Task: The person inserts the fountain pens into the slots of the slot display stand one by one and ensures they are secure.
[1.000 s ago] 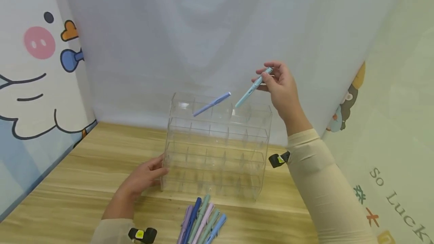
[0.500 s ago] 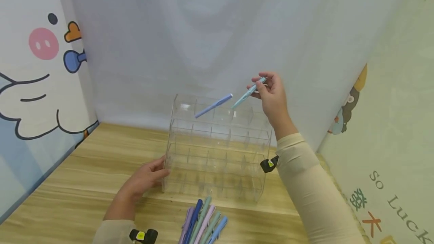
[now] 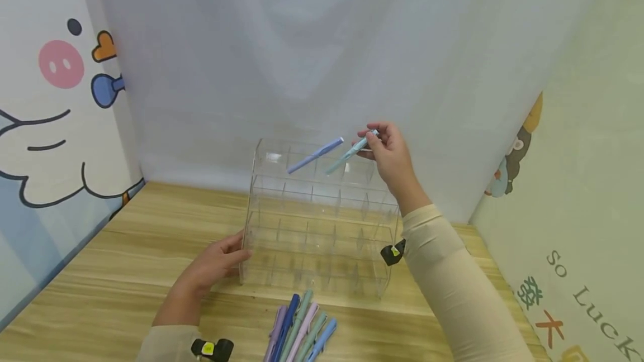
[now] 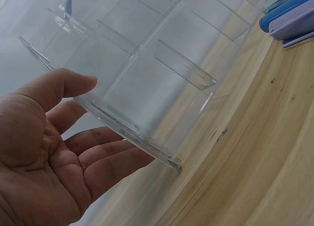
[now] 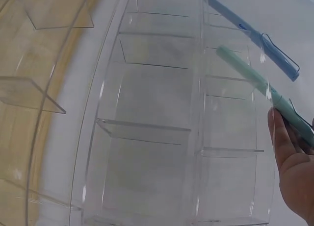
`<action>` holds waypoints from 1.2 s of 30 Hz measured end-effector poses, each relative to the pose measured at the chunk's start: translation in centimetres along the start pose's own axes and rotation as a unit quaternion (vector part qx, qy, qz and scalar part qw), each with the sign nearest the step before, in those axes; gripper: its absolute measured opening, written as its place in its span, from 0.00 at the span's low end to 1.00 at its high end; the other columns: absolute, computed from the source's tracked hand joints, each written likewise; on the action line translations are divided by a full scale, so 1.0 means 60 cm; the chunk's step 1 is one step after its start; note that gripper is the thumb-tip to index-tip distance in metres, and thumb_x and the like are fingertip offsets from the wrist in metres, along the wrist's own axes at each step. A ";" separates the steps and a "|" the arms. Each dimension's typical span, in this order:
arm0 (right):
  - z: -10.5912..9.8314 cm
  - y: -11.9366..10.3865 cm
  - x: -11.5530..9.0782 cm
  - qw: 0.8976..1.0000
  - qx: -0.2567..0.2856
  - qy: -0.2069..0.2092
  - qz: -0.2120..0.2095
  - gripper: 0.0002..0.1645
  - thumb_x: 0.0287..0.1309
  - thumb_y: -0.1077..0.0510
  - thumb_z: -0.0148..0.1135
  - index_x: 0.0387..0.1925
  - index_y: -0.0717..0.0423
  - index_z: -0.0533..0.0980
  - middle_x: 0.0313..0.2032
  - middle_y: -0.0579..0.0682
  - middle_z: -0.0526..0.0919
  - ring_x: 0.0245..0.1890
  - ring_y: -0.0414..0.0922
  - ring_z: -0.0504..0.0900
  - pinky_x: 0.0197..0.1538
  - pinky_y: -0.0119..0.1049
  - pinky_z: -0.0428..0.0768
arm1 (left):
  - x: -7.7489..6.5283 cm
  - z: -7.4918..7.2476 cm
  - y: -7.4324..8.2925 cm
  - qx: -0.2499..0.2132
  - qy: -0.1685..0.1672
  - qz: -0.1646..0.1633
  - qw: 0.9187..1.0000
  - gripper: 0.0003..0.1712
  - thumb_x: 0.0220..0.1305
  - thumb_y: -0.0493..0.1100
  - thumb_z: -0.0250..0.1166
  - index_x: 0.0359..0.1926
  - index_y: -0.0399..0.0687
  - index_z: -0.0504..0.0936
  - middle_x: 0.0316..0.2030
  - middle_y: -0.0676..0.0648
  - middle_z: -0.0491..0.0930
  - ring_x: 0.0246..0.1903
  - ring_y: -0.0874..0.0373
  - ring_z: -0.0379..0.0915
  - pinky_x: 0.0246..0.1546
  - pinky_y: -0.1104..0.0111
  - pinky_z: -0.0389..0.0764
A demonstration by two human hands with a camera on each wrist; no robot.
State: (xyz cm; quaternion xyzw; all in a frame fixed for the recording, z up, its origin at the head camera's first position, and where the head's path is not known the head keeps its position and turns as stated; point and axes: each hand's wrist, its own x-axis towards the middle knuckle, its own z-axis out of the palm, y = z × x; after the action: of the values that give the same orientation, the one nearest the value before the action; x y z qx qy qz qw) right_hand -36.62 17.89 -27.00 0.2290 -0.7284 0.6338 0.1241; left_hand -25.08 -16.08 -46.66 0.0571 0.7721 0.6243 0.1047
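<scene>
My right hand (image 3: 391,158) pinches a mint-green pen (image 3: 347,156) near its upper end, its lower tip pointing down and left over the top tier of a clear, tiered acrylic pen holder (image 3: 317,201). A blue pen (image 3: 316,155) leans at a slant in that top tier, just left of the mint one. In the right wrist view the mint pen (image 5: 245,71) runs nearly parallel to the blue pen (image 5: 252,35). On the holder's left side, my left hand (image 3: 216,262) grips the side panel; the left wrist view has the thumb (image 4: 68,86) on one face and fingers behind it.
Several pens (image 3: 302,328) in purple, blue, green and pink lie side by side on the wooden table (image 3: 126,272), in front of the holder. A white curtain (image 3: 322,49) hangs behind. Cartoon-printed panels (image 3: 50,127) flank the table.
My right hand has moved down and left with the mint-green pen, bringing it over the top tier, closer to the blue pen. The left hand has stayed at the holder's side.
</scene>
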 end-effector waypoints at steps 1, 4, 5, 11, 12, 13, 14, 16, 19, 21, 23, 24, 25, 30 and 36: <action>0.000 0.001 -0.001 1.000 0.000 -0.004 0.003 0.16 0.74 0.61 0.48 0.57 0.64 0.66 0.49 0.57 0.78 0.49 0.56 0.84 0.52 0.40 0.83 | 0.000 0.000 0.000 0.001 0.000 0.000 1.000 0.41 0.70 0.52 0.60 0.77 0.51 0.52 0.73 0.34 0.55 0.69 0.36 0.59 0.59 0.48 0.75; -0.001 0.005 -0.004 1.000 -0.004 -0.012 0.010 0.16 0.74 0.61 0.48 0.57 0.65 0.66 0.48 0.57 0.79 0.48 0.51 0.84 0.52 0.40 0.83 | 0.000 0.000 -0.001 0.001 0.004 -0.006 1.000 0.40 0.70 0.51 0.60 0.77 0.53 0.53 0.73 0.35 0.57 0.69 0.37 0.60 0.60 0.47 0.74; -0.002 0.006 -0.005 1.000 -0.007 -0.015 0.012 0.16 0.74 0.61 0.48 0.57 0.66 0.66 0.48 0.57 0.79 0.47 0.50 0.84 0.53 0.40 0.83 | 0.001 0.000 -0.001 0.000 0.005 -0.007 1.000 0.40 0.70 0.51 0.60 0.77 0.53 0.53 0.73 0.36 0.57 0.69 0.38 0.60 0.60 0.47 0.74; -0.005 0.014 -0.006 0.999 -0.033 -0.029 0.017 0.19 0.74 0.60 0.49 0.58 0.70 0.66 0.50 0.59 0.78 0.48 0.50 0.83 0.54 0.37 0.82 | 0.004 0.000 -0.004 -0.007 0.008 -0.011 1.000 0.41 0.69 0.53 0.62 0.77 0.55 0.54 0.73 0.37 0.58 0.69 0.39 0.60 0.61 0.48 0.74; -0.005 0.015 -0.006 0.999 -0.035 -0.032 0.017 0.19 0.73 0.60 0.49 0.58 0.70 0.67 0.51 0.59 0.78 0.47 0.50 0.83 0.54 0.37 0.82 | 0.004 0.001 -0.004 -0.007 0.008 -0.011 1.000 0.41 0.69 0.53 0.62 0.77 0.54 0.54 0.73 0.37 0.58 0.69 0.39 0.60 0.61 0.48 0.74; -0.004 0.016 -0.006 0.999 -0.038 -0.034 0.017 0.19 0.73 0.60 0.50 0.57 0.70 0.67 0.51 0.59 0.78 0.47 0.49 0.83 0.54 0.36 0.82 | 0.004 0.001 -0.004 -0.008 0.008 -0.012 1.000 0.41 0.69 0.52 0.61 0.77 0.54 0.54 0.73 0.37 0.58 0.69 0.39 0.60 0.61 0.48 0.73; -0.004 0.016 -0.006 0.998 -0.040 -0.036 0.015 0.18 0.73 0.60 0.50 0.57 0.70 0.68 0.51 0.60 0.78 0.47 0.48 0.83 0.54 0.36 0.82 | 0.005 0.001 -0.004 -0.008 0.008 -0.012 1.000 0.40 0.70 0.51 0.61 0.77 0.54 0.53 0.73 0.37 0.58 0.69 0.39 0.60 0.61 0.48 0.73; -0.003 0.017 -0.005 0.998 -0.044 -0.038 0.011 0.17 0.73 0.61 0.50 0.56 0.69 0.69 0.51 0.60 0.78 0.46 0.47 0.83 0.55 0.36 0.82 | 0.005 0.001 -0.005 -0.007 0.010 -0.012 1.000 0.39 0.71 0.49 0.60 0.77 0.54 0.54 0.73 0.37 0.58 0.69 0.39 0.60 0.61 0.48 0.73; -0.002 0.019 -0.006 0.998 -0.052 -0.039 0.003 0.15 0.72 0.63 0.51 0.54 0.70 0.71 0.50 0.60 0.79 0.45 0.43 0.83 0.54 0.36 0.82 | 0.006 0.001 -0.007 -0.007 0.010 -0.010 1.000 0.39 0.71 0.48 0.60 0.77 0.53 0.54 0.73 0.37 0.58 0.68 0.38 0.60 0.61 0.48 0.73; -0.002 0.021 -0.007 0.997 -0.059 -0.041 0.000 0.14 0.72 0.63 0.51 0.53 0.70 0.72 0.49 0.59 0.79 0.45 0.42 0.82 0.54 0.35 0.82 | 0.006 0.001 -0.008 -0.010 0.009 -0.008 1.000 0.39 0.71 0.48 0.60 0.77 0.53 0.54 0.73 0.37 0.58 0.68 0.38 0.60 0.60 0.48 0.74; -0.003 0.023 -0.006 0.997 -0.065 -0.043 -0.001 0.14 0.72 0.63 0.52 0.52 0.69 0.72 0.50 0.59 0.79 0.45 0.41 0.82 0.53 0.34 0.82 | 0.007 0.001 -0.007 -0.012 0.008 -0.006 1.000 0.39 0.71 0.48 0.60 0.77 0.53 0.54 0.73 0.37 0.58 0.68 0.38 0.61 0.60 0.49 0.75; -0.004 0.024 -0.006 0.997 -0.068 -0.046 -0.001 0.14 0.72 0.62 0.52 0.52 0.69 0.73 0.50 0.59 0.79 0.45 0.41 0.83 0.53 0.33 0.82 | 0.007 0.001 -0.007 -0.011 0.007 -0.005 1.000 0.39 0.71 0.48 0.60 0.77 0.53 0.53 0.73 0.37 0.58 0.68 0.38 0.60 0.60 0.49 0.75; -0.004 0.024 -0.005 0.996 -0.072 -0.049 0.000 0.15 0.72 0.62 0.52 0.53 0.68 0.73 0.50 0.60 0.79 0.45 0.41 0.83 0.53 0.33 0.82 | 0.007 0.001 -0.007 -0.010 0.007 -0.003 1.000 0.39 0.71 0.48 0.59 0.77 0.53 0.53 0.73 0.36 0.58 0.68 0.38 0.60 0.60 0.49 0.75; -0.009 0.026 -0.007 0.994 -0.088 -0.066 0.002 0.14 0.72 0.61 0.51 0.52 0.67 0.73 0.48 0.61 0.79 0.48 0.46 0.82 0.56 0.34 0.80 | 0.008 0.002 -0.005 -0.005 0.006 0.000 1.000 0.40 0.71 0.50 0.60 0.77 0.52 0.53 0.73 0.35 0.58 0.68 0.38 0.61 0.59 0.49 0.76; -0.013 0.028 -0.009 0.991 -0.106 -0.075 -0.003 0.15 0.73 0.59 0.51 0.53 0.64 0.73 0.48 0.60 0.80 0.50 0.50 0.81 0.58 0.36 0.79 | 0.011 0.004 -0.010 -0.005 0.010 -0.007 1.000 0.42 0.69 0.53 0.61 0.77 0.54 0.53 0.74 0.38 0.57 0.70 0.39 0.58 0.59 0.49 0.75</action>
State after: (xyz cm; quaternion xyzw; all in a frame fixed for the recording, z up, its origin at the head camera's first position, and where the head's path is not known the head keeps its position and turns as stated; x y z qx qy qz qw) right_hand -37.06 18.92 -28.61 0.2635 -0.7981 0.5335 0.0941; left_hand -25.66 -15.85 -47.33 0.0451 0.7706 0.6275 0.1019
